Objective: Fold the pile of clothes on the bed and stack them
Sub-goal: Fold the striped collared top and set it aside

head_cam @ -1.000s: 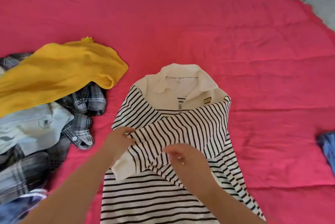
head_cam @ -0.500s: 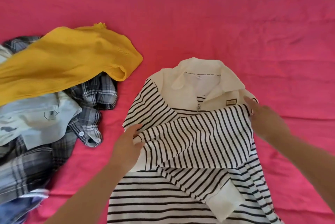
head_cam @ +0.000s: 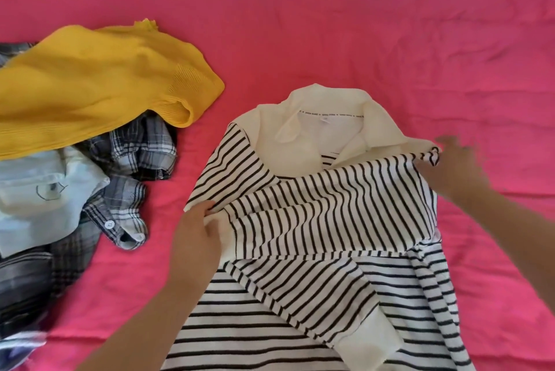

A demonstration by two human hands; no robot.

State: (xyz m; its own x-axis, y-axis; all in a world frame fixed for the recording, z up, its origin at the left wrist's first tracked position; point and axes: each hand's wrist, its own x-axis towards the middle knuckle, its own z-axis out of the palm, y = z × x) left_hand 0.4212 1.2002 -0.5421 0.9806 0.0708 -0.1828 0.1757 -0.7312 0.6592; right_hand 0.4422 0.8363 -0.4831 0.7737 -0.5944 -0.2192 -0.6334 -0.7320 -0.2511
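1. Bed (head_cam: 330, 10): pink sheet, my folding surface.
2. Striped shirt (head_cam: 300, 214), lower centre: lay flat, sleeves crossed over the chest to narrow it.
3. Unfolded pile (head_cam: 75, 130), left edge: awaited folding.
4. Left hand (head_cam: 195, 238): pinched a sleeve end, pinning the fold.
5. Right hand (head_cam: 453, 166), at the frame-right shoulder: too blurred for me to tell its grip.

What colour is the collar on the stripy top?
Cream white collar, clearest in the head view.

Home bedroom: pink bedsheet (head_cam: 330, 10) across whole view, unfolded household clothes pile (head_cam: 75, 145) on it
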